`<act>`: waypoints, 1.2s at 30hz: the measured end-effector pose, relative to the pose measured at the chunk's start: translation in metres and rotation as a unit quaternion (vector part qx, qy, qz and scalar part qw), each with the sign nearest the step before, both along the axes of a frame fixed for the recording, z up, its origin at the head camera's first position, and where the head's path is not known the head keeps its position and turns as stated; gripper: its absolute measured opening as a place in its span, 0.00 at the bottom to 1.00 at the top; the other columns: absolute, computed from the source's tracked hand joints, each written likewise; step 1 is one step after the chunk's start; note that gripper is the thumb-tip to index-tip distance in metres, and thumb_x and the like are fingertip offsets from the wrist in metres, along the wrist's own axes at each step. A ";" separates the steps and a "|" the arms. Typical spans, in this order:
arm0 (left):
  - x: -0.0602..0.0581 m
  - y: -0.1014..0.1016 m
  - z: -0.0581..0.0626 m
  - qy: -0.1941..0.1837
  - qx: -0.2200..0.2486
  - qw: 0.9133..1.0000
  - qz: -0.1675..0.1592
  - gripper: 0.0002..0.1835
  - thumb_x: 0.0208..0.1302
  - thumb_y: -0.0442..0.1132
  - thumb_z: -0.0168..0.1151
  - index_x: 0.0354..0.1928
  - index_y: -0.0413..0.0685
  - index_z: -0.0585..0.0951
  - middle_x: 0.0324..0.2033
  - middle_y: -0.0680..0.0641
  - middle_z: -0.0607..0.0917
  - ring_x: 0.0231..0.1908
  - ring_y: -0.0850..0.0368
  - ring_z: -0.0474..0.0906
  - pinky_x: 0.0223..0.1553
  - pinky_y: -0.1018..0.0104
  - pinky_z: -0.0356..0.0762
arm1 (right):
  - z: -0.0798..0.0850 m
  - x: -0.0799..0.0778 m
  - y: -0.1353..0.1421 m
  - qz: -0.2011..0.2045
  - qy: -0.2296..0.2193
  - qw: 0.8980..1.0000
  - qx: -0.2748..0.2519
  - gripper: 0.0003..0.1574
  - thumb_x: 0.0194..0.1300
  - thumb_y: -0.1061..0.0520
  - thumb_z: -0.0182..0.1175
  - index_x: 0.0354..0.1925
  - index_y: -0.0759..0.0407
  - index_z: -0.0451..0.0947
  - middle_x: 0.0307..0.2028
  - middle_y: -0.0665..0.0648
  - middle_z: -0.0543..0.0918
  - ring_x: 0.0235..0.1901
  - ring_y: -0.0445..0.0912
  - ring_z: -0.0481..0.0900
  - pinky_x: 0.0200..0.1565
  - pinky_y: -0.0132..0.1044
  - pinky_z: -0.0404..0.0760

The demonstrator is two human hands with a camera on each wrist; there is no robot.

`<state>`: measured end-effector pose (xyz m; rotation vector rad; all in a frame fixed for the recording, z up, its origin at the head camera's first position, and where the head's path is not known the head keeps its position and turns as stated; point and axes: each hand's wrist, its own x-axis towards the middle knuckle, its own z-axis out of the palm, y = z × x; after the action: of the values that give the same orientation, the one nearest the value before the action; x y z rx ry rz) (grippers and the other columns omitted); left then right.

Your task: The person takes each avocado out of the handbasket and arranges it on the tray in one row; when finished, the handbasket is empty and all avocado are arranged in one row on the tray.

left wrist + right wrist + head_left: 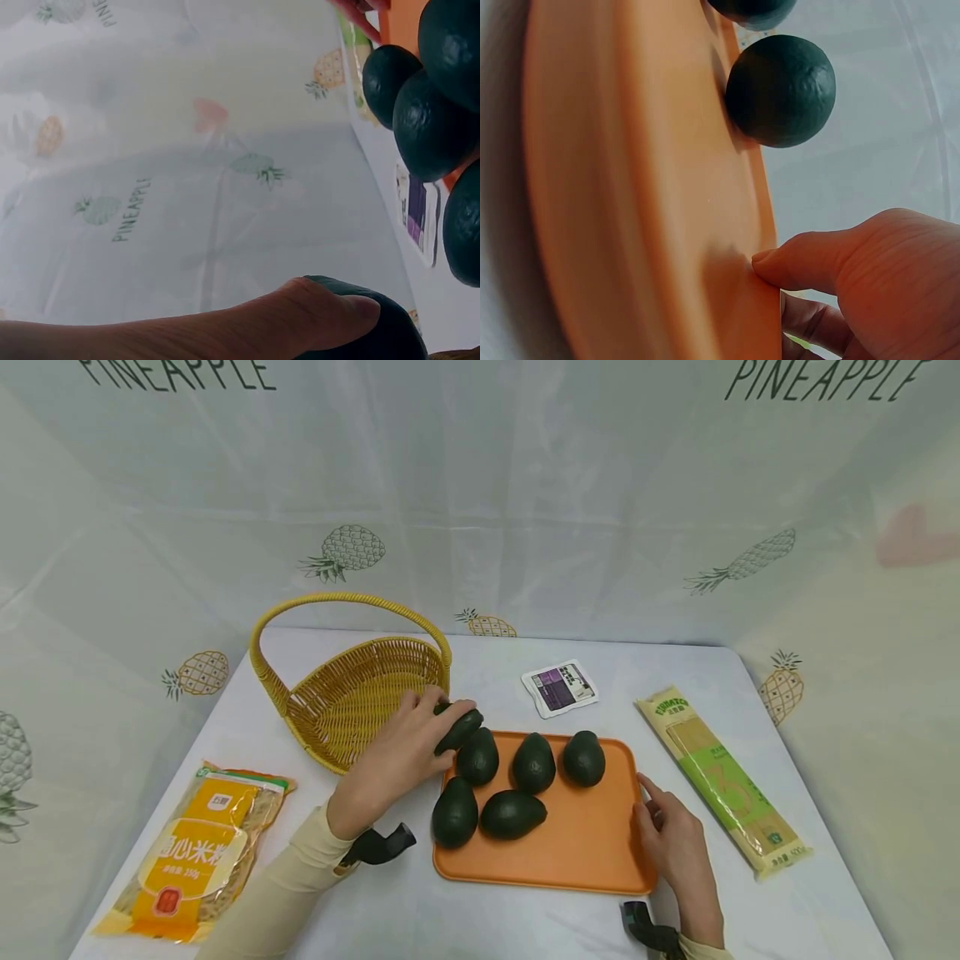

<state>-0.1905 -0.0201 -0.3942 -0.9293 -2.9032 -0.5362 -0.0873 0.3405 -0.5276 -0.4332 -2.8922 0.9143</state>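
Note:
My left hand (408, 739) grips a dark green avocado (459, 732) above the left rim of an orange tray (592, 843), close to the basket's right side. In the left wrist view the thumb (330, 319) lies across that avocado (390, 330). Several more avocados rest on the tray, among them one lying on its side (513, 815) and one at the back right (583, 758). The right hand (675, 839) pinches the tray's right rim; the right wrist view has its thumb (802, 259) on the edge, fingers underneath partly hidden.
A yellow woven basket (360, 693) with a tall handle stands at the back left. A bag of noodles (198, 856) lies at the left, a white-and-purple packet (560, 688) behind the tray, and a long green-and-yellow noodle pack (723, 781) at the right.

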 end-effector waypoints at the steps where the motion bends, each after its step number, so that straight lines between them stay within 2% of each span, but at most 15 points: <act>1: 0.000 0.001 -0.001 0.004 -0.001 1.000 -0.001 0.35 0.61 0.37 0.81 0.70 0.52 0.79 0.58 0.35 0.78 0.54 0.35 0.73 0.48 0.47 0.83 | 0.000 0.000 0.000 0.000 0.000 1.000 0.000 0.31 0.74 0.65 0.61 0.74 0.64 0.74 0.34 0.61 0.80 0.29 0.48 0.71 0.28 0.32 0.66; 4: 0.000 0.004 -0.002 0.019 -0.003 1.000 -0.006 0.34 0.60 0.37 0.81 0.69 0.52 0.80 0.57 0.36 0.78 0.54 0.36 0.72 0.51 0.48 0.82 | 0.000 0.000 0.000 -0.001 -0.002 1.000 0.000 0.31 0.75 0.65 0.61 0.74 0.64 0.74 0.34 0.62 0.80 0.29 0.48 0.71 0.28 0.32 0.66; 10: -0.001 0.007 -0.006 0.048 -0.005 0.999 -0.011 0.33 0.59 0.38 0.81 0.68 0.52 0.82 0.53 0.37 0.77 0.51 0.39 0.70 0.47 0.51 0.80 | 0.000 0.000 0.000 0.000 -0.005 1.000 -0.003 0.31 0.75 0.64 0.61 0.74 0.63 0.74 0.34 0.62 0.80 0.29 0.48 0.71 0.28 0.33 0.67; 18: 0.000 0.012 -0.008 0.034 -0.001 0.999 -0.016 0.33 0.60 0.40 0.81 0.68 0.54 0.81 0.54 0.37 0.77 0.53 0.38 0.70 0.48 0.51 0.81 | 0.000 -0.001 0.001 0.002 -0.002 1.000 -0.004 0.32 0.75 0.64 0.61 0.74 0.64 0.74 0.34 0.61 0.80 0.28 0.47 0.71 0.27 0.32 0.67; 23: 0.002 0.016 -0.010 0.026 -0.006 0.999 -0.020 0.33 0.61 0.41 0.81 0.69 0.54 0.81 0.56 0.37 0.77 0.52 0.39 0.69 0.48 0.52 0.81 | 0.001 -0.001 0.001 -0.001 -0.015 1.000 -0.008 0.32 0.76 0.63 0.61 0.75 0.63 0.73 0.35 0.62 0.80 0.30 0.49 0.71 0.28 0.33 0.68; 36: 0.004 0.025 -0.017 0.058 -0.031 0.997 -0.041 0.34 0.59 0.43 0.83 0.68 0.56 0.82 0.54 0.39 0.78 0.48 0.43 0.70 0.43 0.57 0.79 | 0.002 -0.001 0.000 -0.003 -0.025 1.000 -0.009 0.32 0.76 0.63 0.60 0.75 0.62 0.73 0.36 0.63 0.81 0.31 0.50 0.72 0.29 0.33 0.68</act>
<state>-0.1867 0.0047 -0.4112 -1.0546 -2.8019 -0.3848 -0.0881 0.3410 -0.5255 -0.4724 -2.9279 0.9423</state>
